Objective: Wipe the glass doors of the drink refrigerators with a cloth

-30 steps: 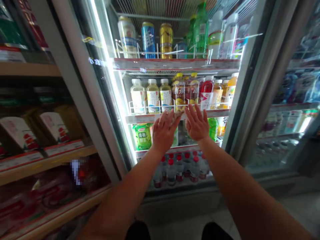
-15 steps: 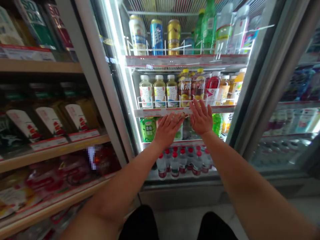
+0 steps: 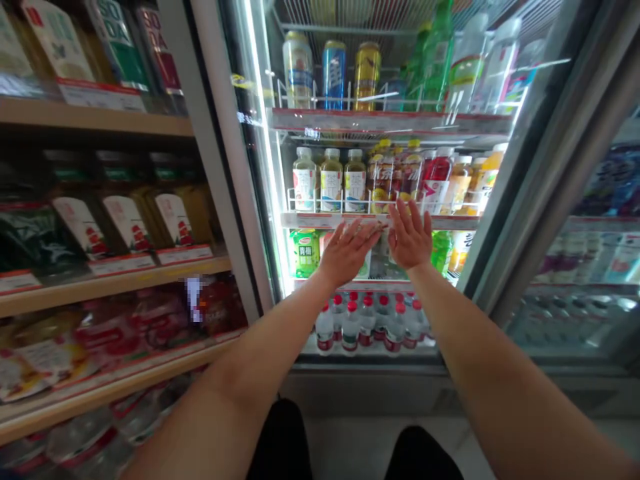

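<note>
My left hand (image 3: pixel 346 252) and my right hand (image 3: pixel 411 237) reach side by side into an open drinks cooler, fingers stretched out and apart, holding nothing. Their fingertips lie at the front rail of the middle shelf (image 3: pixel 320 220). Just above stand pale tea bottles (image 3: pixel 331 181), brown tea bottles (image 3: pixel 383 179) and a red drink bottle (image 3: pixel 436 180). Behind the hands, on the shelf below, a green carton (image 3: pixel 305 252) and a green bottle (image 3: pixel 441 248) show.
The top shelf carries cans (image 3: pixel 334 75) and green bottles (image 3: pixel 434 61). Red-capped water bottles (image 3: pixel 367 321) fill the bottom. The open glass door (image 3: pixel 525 153) stands to the right. Wooden shelves (image 3: pixel 105 283) with packaged goods run along the left.
The view has shifted so the cooler sits further right and slightly lower. Both hands stay outstretched at the middle shelf's rail, fingers open throughout.
</note>
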The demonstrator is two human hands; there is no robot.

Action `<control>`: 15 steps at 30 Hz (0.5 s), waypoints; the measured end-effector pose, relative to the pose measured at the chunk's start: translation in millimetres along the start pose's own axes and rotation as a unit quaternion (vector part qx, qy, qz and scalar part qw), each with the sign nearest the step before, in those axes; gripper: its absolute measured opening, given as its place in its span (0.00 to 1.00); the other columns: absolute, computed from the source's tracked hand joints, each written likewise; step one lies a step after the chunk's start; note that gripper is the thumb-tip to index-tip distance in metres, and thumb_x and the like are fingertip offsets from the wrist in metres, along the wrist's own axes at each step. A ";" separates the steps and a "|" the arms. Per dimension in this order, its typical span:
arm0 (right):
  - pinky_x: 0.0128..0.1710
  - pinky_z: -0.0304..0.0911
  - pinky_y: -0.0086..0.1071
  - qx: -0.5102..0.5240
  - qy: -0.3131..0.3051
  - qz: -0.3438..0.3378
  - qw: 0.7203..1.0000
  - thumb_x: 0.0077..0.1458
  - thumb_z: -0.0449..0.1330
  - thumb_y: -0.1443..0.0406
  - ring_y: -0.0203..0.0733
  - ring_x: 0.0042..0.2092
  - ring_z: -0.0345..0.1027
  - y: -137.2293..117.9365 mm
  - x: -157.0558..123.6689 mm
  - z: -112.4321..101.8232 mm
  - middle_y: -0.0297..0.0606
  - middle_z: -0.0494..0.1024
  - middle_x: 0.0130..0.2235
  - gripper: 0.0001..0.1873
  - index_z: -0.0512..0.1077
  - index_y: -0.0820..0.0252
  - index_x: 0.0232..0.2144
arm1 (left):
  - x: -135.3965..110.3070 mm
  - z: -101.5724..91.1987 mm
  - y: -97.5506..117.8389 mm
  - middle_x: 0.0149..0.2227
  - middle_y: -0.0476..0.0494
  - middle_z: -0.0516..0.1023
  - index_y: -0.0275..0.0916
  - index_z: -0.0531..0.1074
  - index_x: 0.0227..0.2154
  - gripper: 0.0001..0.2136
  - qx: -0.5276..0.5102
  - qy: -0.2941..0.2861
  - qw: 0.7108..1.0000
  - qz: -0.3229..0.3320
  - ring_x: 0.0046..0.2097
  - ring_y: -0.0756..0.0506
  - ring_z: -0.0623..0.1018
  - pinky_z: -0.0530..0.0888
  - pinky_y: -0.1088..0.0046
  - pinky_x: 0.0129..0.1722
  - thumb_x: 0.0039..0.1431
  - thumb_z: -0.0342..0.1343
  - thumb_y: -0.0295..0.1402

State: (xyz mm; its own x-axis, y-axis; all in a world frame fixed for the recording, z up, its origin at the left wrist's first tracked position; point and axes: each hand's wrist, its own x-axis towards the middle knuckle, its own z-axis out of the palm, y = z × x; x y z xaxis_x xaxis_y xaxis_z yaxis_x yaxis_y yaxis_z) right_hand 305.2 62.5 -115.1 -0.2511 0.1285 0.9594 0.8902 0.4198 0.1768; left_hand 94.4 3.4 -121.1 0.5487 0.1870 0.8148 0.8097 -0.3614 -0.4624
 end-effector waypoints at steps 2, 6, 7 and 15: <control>0.75 0.41 0.55 0.003 0.000 0.001 1.000 0.71 0.45 0.60 0.48 0.75 0.44 -0.1 0.0 0.0 0.35 0.56 0.72 0.30 0.55 0.50 0.72 | 11.1 -7.0 -13.5 0.71 0.46 0.61 0.47 0.64 0.70 0.26 -0.001 0.004 1.000 -0.030 0.74 0.38 0.57 0.53 0.47 0.75 0.72 0.48 0.26; 0.75 0.40 0.55 0.012 -0.004 0.009 1.000 0.72 0.45 0.60 0.48 0.75 0.43 -1.0 -0.1 -0.8 0.35 0.56 0.73 0.30 0.54 0.50 0.73 | 18.9 -10.9 -19.8 0.73 0.43 0.57 0.43 0.62 0.71 0.27 0.028 0.030 0.995 -0.092 0.75 0.35 0.52 0.52 0.46 0.75 0.71 0.49 0.27; 0.75 0.40 0.55 0.012 -0.003 0.009 1.000 0.72 0.45 0.60 0.48 0.75 0.43 -1.1 -0.1 -0.9 0.35 0.56 0.73 0.30 0.54 0.50 0.73 | 15.5 -8.3 -15.4 0.73 0.43 0.58 0.43 0.62 0.71 0.27 0.031 0.027 0.996 -0.083 0.75 0.35 0.53 0.53 0.47 0.75 0.71 0.49 0.26; 0.75 0.40 0.51 -0.019 0.020 -0.007 1.000 0.72 0.45 0.60 0.46 0.75 0.45 -0.7 -0.5 0.9 0.34 0.56 0.72 0.30 0.54 0.50 0.73 | 18.3 -1.3 -12.8 0.73 0.44 0.56 0.44 0.57 0.73 0.31 0.007 -0.017 1.000 -0.019 0.75 0.37 0.51 0.50 0.48 0.76 0.69 0.47 0.21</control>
State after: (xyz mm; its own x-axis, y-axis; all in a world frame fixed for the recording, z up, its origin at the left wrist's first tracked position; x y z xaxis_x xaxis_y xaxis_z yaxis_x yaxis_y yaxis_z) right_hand 304.3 62.9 -115.8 -0.2489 0.0869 0.9646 0.9011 0.3858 0.1977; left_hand 93.7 10.2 -99.8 0.5243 0.2308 0.8197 0.8325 -0.3410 -0.4366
